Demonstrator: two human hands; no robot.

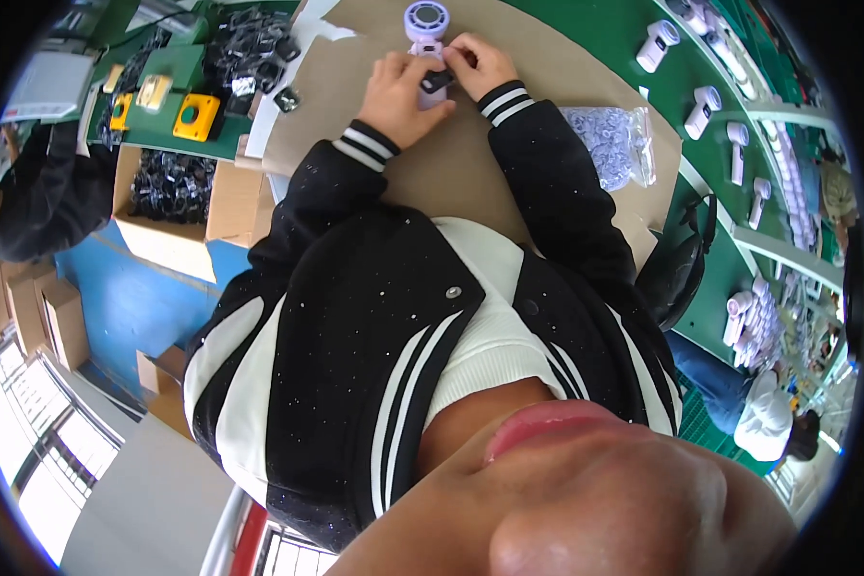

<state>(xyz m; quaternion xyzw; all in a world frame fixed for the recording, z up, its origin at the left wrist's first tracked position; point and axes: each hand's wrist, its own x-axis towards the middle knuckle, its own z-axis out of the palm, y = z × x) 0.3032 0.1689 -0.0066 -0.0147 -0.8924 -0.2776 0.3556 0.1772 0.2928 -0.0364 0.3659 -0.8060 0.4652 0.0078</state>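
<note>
A lavender handheld fan (426, 46) lies on the brown work surface in front of me, its round head pointing away. My left hand (394, 99) is closed over its handle from the left, with the fingers at a small black part (437, 81) that sits against the handle. From the right, my right hand (483, 69) reaches to the same spot, thumb and fingertips pinched together beside the handle. Whatever lies between those fingertips is too small to make out. The lower handle shows partly below the black part.
A clear bag of small lavender parts (605, 144) lies to the right. More fans (658, 46) stand along the green bench. On the left are a pile of black parts (250, 48), a yellow button box (195, 116) and a cardboard box (168, 240) of black parts. Other people are nearby.
</note>
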